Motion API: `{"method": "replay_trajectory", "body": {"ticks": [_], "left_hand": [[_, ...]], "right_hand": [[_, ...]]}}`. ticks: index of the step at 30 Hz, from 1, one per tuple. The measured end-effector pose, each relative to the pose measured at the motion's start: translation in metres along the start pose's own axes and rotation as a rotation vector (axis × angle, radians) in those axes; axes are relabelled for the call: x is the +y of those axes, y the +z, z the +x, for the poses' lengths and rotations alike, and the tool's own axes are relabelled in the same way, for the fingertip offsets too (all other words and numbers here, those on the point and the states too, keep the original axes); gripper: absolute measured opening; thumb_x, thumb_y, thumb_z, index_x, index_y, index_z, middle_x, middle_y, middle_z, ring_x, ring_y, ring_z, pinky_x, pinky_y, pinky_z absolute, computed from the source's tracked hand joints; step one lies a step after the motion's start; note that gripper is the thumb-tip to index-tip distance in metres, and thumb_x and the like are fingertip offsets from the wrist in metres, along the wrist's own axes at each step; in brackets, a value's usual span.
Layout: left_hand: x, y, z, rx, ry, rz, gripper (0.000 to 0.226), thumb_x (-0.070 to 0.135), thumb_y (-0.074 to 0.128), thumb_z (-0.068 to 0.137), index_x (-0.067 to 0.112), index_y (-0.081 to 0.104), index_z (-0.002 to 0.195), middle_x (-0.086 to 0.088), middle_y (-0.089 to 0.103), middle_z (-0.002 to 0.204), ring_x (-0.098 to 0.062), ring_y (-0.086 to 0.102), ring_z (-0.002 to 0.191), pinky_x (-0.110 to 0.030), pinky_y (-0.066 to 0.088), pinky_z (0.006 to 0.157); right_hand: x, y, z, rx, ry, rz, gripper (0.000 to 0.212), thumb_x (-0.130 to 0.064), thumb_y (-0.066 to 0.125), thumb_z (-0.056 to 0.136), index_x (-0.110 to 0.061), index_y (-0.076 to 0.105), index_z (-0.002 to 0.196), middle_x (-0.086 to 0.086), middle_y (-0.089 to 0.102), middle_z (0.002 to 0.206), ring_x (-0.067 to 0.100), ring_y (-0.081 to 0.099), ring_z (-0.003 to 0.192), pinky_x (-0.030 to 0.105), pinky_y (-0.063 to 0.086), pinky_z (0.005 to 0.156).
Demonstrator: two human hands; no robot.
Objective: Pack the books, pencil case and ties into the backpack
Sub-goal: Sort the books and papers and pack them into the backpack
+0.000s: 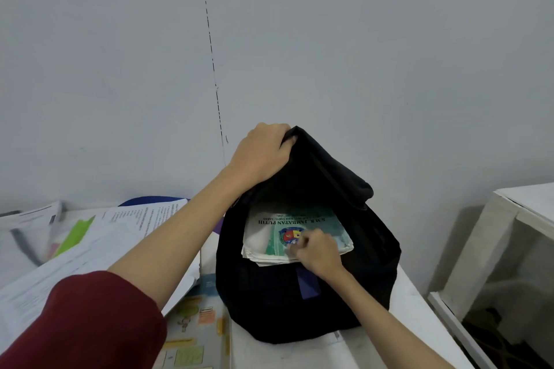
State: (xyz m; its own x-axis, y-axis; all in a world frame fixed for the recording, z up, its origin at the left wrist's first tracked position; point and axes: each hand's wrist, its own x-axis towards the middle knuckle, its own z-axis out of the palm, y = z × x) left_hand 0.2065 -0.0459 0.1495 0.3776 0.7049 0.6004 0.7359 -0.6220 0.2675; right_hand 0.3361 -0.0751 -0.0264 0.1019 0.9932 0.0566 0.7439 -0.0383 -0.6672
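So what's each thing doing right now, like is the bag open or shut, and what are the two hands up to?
Black fabric backpack: open, standing upright, top flap held up.
Green-and-white school exercise books: partly inside the backpack's mouth, cover still showing.
Left hand: grips the backpack's top flap.
Right hand: fingers curled on the books, pushing or holding them.
Loose white printed papers: spread flat on the table, not packed.
Colourful illustrated book: lying flat beside the backpack.

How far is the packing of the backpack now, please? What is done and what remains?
Done: nothing is fully inside that can be seen. In hand: the left hand grips the top of the black backpack, holding it open, while the right hand pushes a stack of books into its mouth. Left: papers and an open book lie on the table; pencil case and ties are not visible.
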Motion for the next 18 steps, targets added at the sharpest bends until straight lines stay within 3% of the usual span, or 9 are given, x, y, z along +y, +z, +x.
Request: {"method": "replay_trajectory", "body": {"ticks": [1, 2, 3, 5, 7, 10, 15, 18], "left_hand": [[-0.001, -0.001, -0.001, 0.003, 0.002, -0.001, 0.028, 0.027, 0.042, 0.096, 0.011, 0.047, 0.073, -0.007, 0.055, 0.071, -0.028, 0.051, 0.068, -0.031, 0.033, 0.059], [-0.001, -0.001, -0.001, 0.003, 0.004, -0.001, 0.028, 0.027, 0.043, 0.096, 0.012, 0.047, 0.073, -0.007, 0.055, 0.071, -0.028, 0.051, 0.068, -0.032, 0.034, 0.059], [-0.003, 0.000, -0.002, 0.000, 0.008, 0.001, 0.028, 0.027, 0.043, 0.096, 0.012, 0.048, 0.073, -0.007, 0.056, 0.072, -0.029, 0.051, 0.069, -0.032, 0.035, 0.060], [-0.004, 0.000, -0.003, -0.007, 0.021, 0.011, 0.027, 0.028, 0.043, 0.096, 0.011, 0.052, 0.077, -0.009, 0.059, 0.075, -0.030, 0.053, 0.071, -0.034, 0.040, 0.062], [-0.007, 0.000, -0.003, -0.011, 0.030, 0.024, 0.028, 0.029, 0.043, 0.096, 0.008, 0.055, 0.082, -0.011, 0.061, 0.078, -0.031, 0.055, 0.072, -0.035, 0.043, 0.064], [-0.011, 0.000, 0.000, -0.011, 0.022, 0.028, 0.027, 0.029, 0.043, 0.096, 0.010, 0.053, 0.079, -0.011, 0.060, 0.078, -0.031, 0.054, 0.073, -0.035, 0.043, 0.064], [-0.011, 0.005, 0.002, -0.008, 0.020, 0.035, 0.028, 0.029, 0.043, 0.096, 0.008, 0.056, 0.083, -0.012, 0.062, 0.079, -0.031, 0.055, 0.073, -0.037, 0.045, 0.066], [-0.011, 0.008, 0.000, -0.015, 0.025, 0.039, 0.029, 0.029, 0.042, 0.097, 0.007, 0.061, 0.091, -0.010, 0.064, 0.081, -0.028, 0.057, 0.074, -0.037, 0.048, 0.068]], "right_hand": [[0.000, -0.002, 0.000, 0.087, -0.128, -0.189, 0.022, -0.039, 0.065, 0.083, -0.018, 0.064, 0.091, 0.001, 0.063, 0.092, 0.017, 0.059, 0.089, 0.030, 0.045, 0.079], [0.004, -0.002, 0.001, 0.071, -0.215, -0.359, 0.035, -0.044, 0.063, 0.083, -0.024, 0.060, 0.112, -0.001, 0.058, 0.113, 0.018, 0.050, 0.111, 0.033, 0.039, 0.092], [0.011, -0.002, 0.003, -0.022, -0.255, -0.492, 0.050, -0.049, 0.058, 0.085, -0.030, 0.050, 0.131, -0.003, 0.047, 0.133, 0.020, 0.037, 0.127, 0.039, 0.030, 0.103], [0.023, -0.002, 0.006, -0.170, -0.243, -0.586, 0.057, -0.053, 0.047, 0.091, -0.041, 0.031, 0.144, -0.008, 0.025, 0.154, 0.024, 0.017, 0.142, 0.053, 0.010, 0.112], [0.036, -0.001, 0.010, -0.165, -0.227, -0.605, 0.053, -0.053, 0.039, 0.095, -0.045, 0.025, 0.145, -0.012, 0.018, 0.157, 0.024, 0.010, 0.146, 0.064, -0.003, 0.109], [0.042, -0.003, 0.019, -0.153, -0.213, -0.625, 0.049, -0.049, 0.035, 0.098, -0.046, 0.022, 0.145, -0.014, 0.015, 0.157, 0.023, 0.008, 0.147, 0.069, -0.005, 0.105], [0.041, -0.002, 0.025, -0.184, -0.207, -0.639, 0.050, -0.048, 0.035, 0.098, -0.047, 0.020, 0.145, -0.016, 0.013, 0.157, 0.023, 0.003, 0.147, 0.067, -0.004, 0.107], [0.040, -0.003, 0.021, -0.144, -0.212, -0.580, 0.051, -0.049, 0.040, 0.096, -0.042, 0.029, 0.144, -0.014, 0.020, 0.156, 0.018, 0.012, 0.146, 0.061, -0.001, 0.110]]}}
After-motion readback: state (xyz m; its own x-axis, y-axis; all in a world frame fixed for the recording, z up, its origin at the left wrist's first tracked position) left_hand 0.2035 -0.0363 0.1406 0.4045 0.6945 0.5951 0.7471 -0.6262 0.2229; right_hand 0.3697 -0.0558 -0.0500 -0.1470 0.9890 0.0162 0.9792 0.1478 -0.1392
